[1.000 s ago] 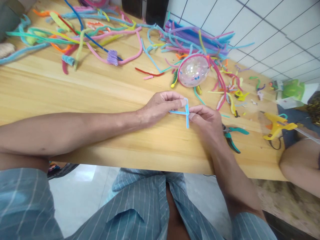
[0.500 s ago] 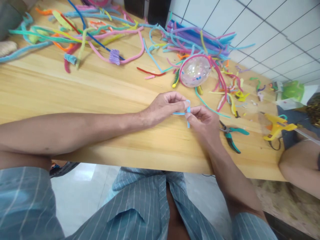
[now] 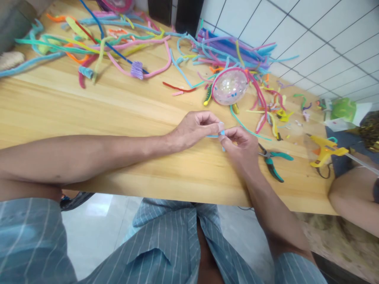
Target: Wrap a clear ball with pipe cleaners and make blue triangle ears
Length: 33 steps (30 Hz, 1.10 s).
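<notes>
A short light-blue pipe cleaner (image 3: pixel 222 133) is pinched between both of my hands just above the wooden table (image 3: pixel 89 106). My left hand (image 3: pixel 195 127) curls its fingers around one side of it. My right hand (image 3: pixel 239 142) presses thumb and fingers on the other side, and the two hands almost touch. Only small bits of the blue piece show between the fingertips.
A clear ball (image 3: pixel 230 86) ringed with pink pipe cleaner lies beyond my hands. Teal-handled pliers (image 3: pixel 274 161) lie to the right, a yellow glue gun (image 3: pixel 324 152) farther right. Many coloured pipe cleaners (image 3: pixel 118 43) cover the far side. Another person's arm (image 3: pixel 352 201) rests at the right edge.
My hands have drawn closer together around the blue pipe cleaner. Its crossed ends, plainly visible a second ago, are now mostly covered by my fingers.
</notes>
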Tool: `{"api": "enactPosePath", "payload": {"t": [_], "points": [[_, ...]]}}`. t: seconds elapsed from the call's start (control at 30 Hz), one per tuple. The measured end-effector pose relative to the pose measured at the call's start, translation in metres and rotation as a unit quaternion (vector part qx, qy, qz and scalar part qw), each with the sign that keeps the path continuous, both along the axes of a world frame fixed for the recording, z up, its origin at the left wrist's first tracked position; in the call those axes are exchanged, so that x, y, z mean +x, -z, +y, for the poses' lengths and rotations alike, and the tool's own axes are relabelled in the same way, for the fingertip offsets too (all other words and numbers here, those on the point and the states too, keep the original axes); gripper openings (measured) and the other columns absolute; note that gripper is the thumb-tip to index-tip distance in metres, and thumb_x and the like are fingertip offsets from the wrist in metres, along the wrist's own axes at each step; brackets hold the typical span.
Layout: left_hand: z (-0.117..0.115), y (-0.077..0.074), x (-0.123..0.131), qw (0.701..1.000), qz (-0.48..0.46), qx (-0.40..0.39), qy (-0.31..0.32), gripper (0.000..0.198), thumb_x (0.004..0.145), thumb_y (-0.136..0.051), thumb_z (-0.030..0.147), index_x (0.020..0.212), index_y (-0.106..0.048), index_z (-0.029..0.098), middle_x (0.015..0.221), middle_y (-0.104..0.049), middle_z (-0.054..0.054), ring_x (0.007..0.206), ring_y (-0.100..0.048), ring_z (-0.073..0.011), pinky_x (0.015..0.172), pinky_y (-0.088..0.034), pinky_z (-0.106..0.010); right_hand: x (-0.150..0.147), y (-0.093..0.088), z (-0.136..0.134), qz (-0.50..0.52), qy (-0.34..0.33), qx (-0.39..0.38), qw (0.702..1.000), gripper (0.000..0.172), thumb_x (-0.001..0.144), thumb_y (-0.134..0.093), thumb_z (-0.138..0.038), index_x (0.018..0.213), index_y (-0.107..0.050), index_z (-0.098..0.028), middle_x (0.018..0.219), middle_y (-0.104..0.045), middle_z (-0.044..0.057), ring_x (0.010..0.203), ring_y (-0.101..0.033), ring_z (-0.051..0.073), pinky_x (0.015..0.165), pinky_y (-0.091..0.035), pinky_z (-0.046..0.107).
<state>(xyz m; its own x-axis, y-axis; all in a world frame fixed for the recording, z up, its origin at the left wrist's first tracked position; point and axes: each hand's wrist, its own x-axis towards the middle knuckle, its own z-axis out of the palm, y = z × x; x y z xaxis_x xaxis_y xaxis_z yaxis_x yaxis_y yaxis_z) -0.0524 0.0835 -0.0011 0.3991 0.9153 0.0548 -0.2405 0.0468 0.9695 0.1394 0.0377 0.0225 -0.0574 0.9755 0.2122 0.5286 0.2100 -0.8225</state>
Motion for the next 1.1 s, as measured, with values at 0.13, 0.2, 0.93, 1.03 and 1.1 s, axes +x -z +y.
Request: {"api": "enactPosePath", "payload": {"t": [0.13, 0.2, 0.93, 1.03, 1.1], "points": [[-0.001, 0.000, -0.001, 1.000, 0.001, 0.015, 0.002, 0.046, 0.078, -0.092, 0.060, 0.083, -0.076, 0.017, 0.081, -0.075, -0.002, 0.078, -0.066, -0.0147, 0.077, -0.051, -0.029, 0.000, -0.001, 0.000, -0.019, -0.007, 0.015, 1.000, 0.016, 0.088, -0.079, -0.031, 0.075, -0.071, -0.026, 0.067, -0.068, -0.004, 0.062, -0.059, 0.014, 0.066, -0.054, 0.030], [-0.002, 0.000, -0.002, 1.000, 0.001, 0.020, 0.003, 0.045, 0.079, -0.092, 0.058, 0.082, -0.076, 0.016, 0.081, -0.075, -0.002, 0.077, -0.066, -0.0144, 0.077, -0.051, -0.029, 0.001, -0.001, 0.001, -0.021, -0.011, 0.018, 1.000, 0.016, 0.088, -0.079, -0.031, 0.074, -0.071, -0.026, 0.067, -0.069, -0.004, 0.062, -0.059, 0.014, 0.065, -0.054, 0.030], [-0.005, 0.001, 0.002, 1.000, 0.022, -0.004, 0.012, 0.028, 0.080, -0.085, 0.039, 0.081, -0.068, 0.017, 0.075, -0.064, 0.002, 0.069, -0.052, -0.0098, 0.067, -0.041, -0.025, 0.021, 0.011, 0.013, 0.154, 0.049, 0.030, 0.986, 0.019, 0.090, -0.085, -0.038, 0.101, -0.071, -0.029, 0.079, -0.070, -0.004, 0.071, -0.069, 0.016, 0.069, -0.058, 0.032], [-0.005, 0.000, 0.002, 0.999, 0.031, -0.003, 0.022, 0.024, 0.081, -0.082, 0.036, 0.080, -0.067, 0.017, 0.073, -0.062, 0.003, 0.069, -0.051, -0.0095, 0.067, -0.039, -0.025, 0.021, 0.012, 0.015, 0.185, 0.051, 0.020, 0.981, 0.023, 0.091, -0.085, -0.043, 0.100, -0.070, -0.029, 0.078, -0.069, -0.004, 0.070, -0.071, 0.016, 0.069, -0.060, 0.031], [-0.005, 0.000, 0.002, 0.999, 0.035, 0.000, 0.028, 0.024, 0.081, -0.081, 0.035, 0.080, -0.067, 0.016, 0.073, -0.062, 0.003, 0.069, -0.052, -0.0095, 0.068, -0.040, -0.025, 0.020, 0.010, 0.015, 0.199, 0.053, 0.012, 0.979, 0.026, 0.089, -0.087, -0.046, 0.096, -0.071, -0.028, 0.077, -0.070, -0.005, 0.069, -0.071, 0.015, 0.068, -0.061, 0.031]]}}
